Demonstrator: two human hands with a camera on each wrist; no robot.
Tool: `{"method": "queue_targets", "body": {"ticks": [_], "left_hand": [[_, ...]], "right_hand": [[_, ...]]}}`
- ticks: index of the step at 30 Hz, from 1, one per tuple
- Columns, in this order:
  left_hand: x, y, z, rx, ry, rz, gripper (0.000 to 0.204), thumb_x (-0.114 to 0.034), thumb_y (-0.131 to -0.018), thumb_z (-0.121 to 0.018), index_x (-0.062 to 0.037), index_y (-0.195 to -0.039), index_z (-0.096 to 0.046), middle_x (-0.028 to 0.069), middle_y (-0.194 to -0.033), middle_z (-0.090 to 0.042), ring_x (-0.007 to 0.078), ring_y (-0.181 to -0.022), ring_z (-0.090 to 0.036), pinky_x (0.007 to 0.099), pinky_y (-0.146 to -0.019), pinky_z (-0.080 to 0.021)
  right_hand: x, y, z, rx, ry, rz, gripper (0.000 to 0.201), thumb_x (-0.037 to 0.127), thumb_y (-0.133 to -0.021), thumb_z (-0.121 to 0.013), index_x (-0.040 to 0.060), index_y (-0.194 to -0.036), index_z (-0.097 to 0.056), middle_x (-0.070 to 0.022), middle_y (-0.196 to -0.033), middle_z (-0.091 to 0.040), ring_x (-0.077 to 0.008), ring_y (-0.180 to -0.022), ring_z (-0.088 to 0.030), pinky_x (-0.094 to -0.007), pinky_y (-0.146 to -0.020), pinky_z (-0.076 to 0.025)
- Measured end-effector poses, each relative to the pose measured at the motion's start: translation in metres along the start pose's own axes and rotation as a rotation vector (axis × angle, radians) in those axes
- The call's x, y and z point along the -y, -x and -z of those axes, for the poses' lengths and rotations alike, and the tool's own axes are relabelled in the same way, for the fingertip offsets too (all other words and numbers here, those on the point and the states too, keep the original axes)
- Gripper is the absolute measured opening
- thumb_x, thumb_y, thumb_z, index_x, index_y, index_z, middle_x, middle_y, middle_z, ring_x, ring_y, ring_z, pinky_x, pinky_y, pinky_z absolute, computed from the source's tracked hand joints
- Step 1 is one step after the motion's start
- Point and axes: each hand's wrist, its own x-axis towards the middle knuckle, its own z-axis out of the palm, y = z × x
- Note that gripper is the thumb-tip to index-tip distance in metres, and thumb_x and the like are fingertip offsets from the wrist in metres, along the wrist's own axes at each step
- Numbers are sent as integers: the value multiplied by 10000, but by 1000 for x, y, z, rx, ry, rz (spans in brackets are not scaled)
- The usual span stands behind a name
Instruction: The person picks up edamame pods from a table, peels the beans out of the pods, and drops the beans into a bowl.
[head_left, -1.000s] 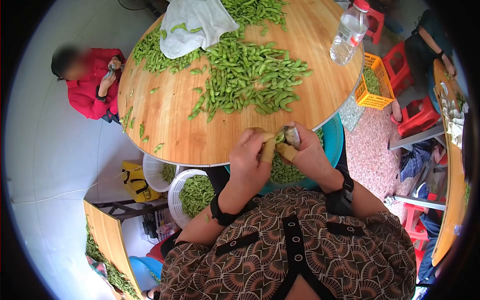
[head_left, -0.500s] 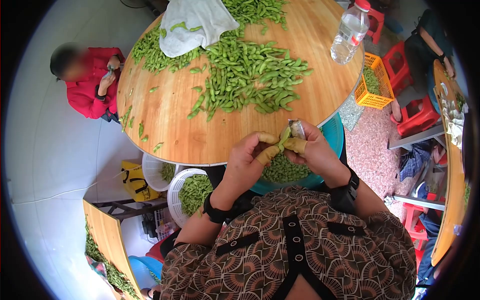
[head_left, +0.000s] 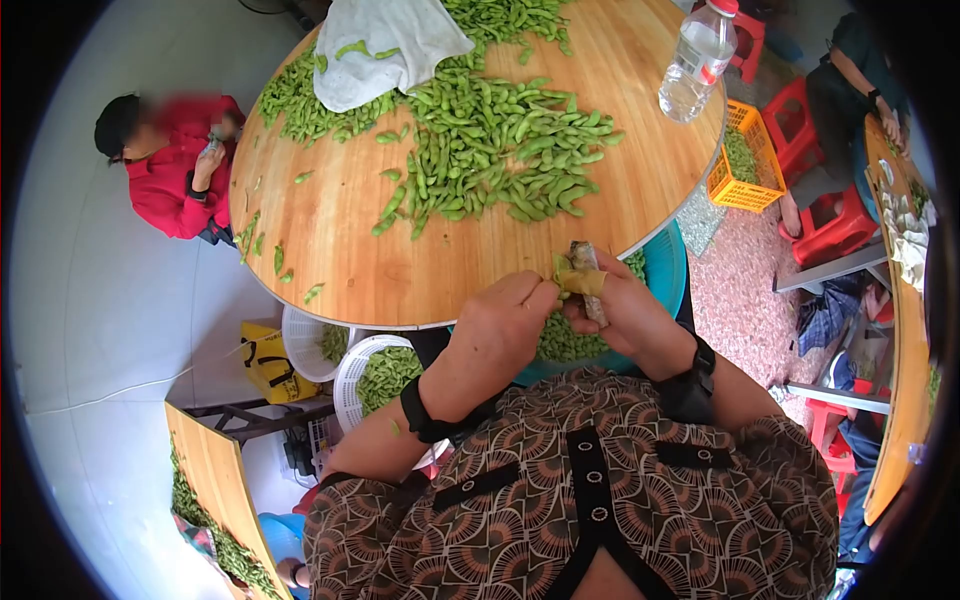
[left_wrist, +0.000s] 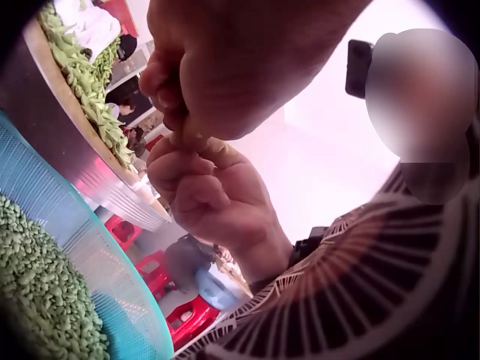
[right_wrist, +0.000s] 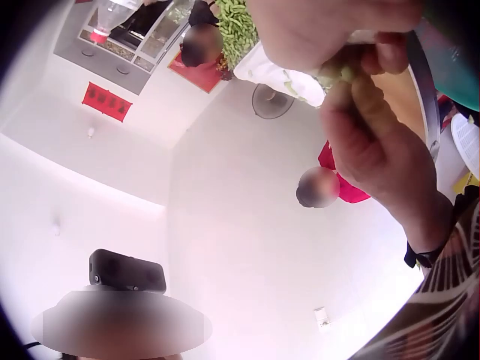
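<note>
Over the table's front edge my two hands meet at a green soybean pod. My left hand pinches it between thumb and fingers, its knuckles turned up. In my right hand a short, flat, silvery piece is gripped, with a yellow-covered thumb across it. The left thumb also wears a yellow cover in the right wrist view. Below the hands sits a turquoise basin with shelled green beans. The left wrist view shows the beans beside the hands.
Pods lie heaped on the round wooden table, partly under a white cloth. A water bottle stands near the right edge. White baskets hold pods at the lower left. A yellow crate and red stools flank the right.
The left hand has rolled over, knuckles up, and now covers more of the pod. The silvery piece stands more upright in the right hand. The person in red has turned their head.
</note>
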Motion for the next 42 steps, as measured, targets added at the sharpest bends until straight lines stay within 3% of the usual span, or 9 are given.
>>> {"method": "queue_targets", "body": {"ticks": [6,14,20,22,23,25,28,36,42], "left_hand": [[10,-2,4,14,-63,-136,99,7,-783,-624,-23,-858,-567,130,-766,-539,327,-699,-581,397,-570,-456],[-1,9,13,-63,120,188,71,-66,-828,-645,-23,-863,-600,141,-764,-579,352,-705,-599,387,-592,-462],[37,78,104,433,-207,551,98,-118,-830,-630,-46,-889,-663,166,-841,-642,371,-768,-621,419,-662,-490],[64,72,110,189,-390,561,154,-149,-838,-618,-27,-913,-675,189,-877,-653,384,-817,-620,438,-706,-495],[84,63,106,55,-411,467,167,-152,-833,-623,-20,-924,-672,198,-885,-652,391,-829,-618,447,-717,-493],[133,37,92,-150,-433,359,182,-153,-820,-637,-9,-927,-664,205,-901,-652,395,-850,-617,455,-737,-491],[169,-3,75,-167,-462,416,183,-148,-809,-651,-8,-925,-650,198,-915,-658,387,-866,-620,450,-746,-495],[134,-11,69,-252,-494,385,193,-143,-833,-667,-38,-984,-608,190,-903,-664,358,-874,-632,404,-740,-513],[39,9,37,-114,330,280,283,-47,-892,-599,-22,-1173,-570,192,-963,-659,307,-897,-666,337,-756,-527]], "right_hand": [[-2,-1,0,51,28,10,135,152,-935,-573,58,-1020,-525,-36,-803,-544,-96,-604,-480,-230,-458,-333],[-5,-2,1,169,56,54,137,92,-907,-594,50,-1017,-524,-39,-776,-541,-98,-574,-471,-226,-474,-350],[7,7,36,280,981,25,158,63,-856,-588,22,-1001,-538,-49,-788,-557,-108,-589,-529,-255,-505,-412],[-6,-1,47,332,1237,518,177,99,-881,-572,17,-1036,-547,-42,-784,-554,-111,-575,-540,-268,-521,-435],[-2,1,37,339,1240,521,177,99,-881,-572,17,-1036,-547,-42,-784,-554,-111,-575,-540,-268,-521,-435],[12,10,2,211,839,-121,179,130,-925,-526,27,-1068,-553,-40,-778,-551,-106,-537,-521,-255,-503,-422],[21,11,-17,202,751,-209,177,152,-964,-478,36,-1070,-559,-32,-768,-539,-90,-502,-481,-240,-476,-397],[23,4,-20,202,681,-28,233,194,-1000,-462,58,-1184,-504,-1,-739,-535,-60,-505,-445,-211,-447,-342],[17,-12,-37,145,437,28,245,200,-1010,-450,84,-1225,-475,-5,-755,-559,-55,-523,-450,-207,-436,-319]]}}
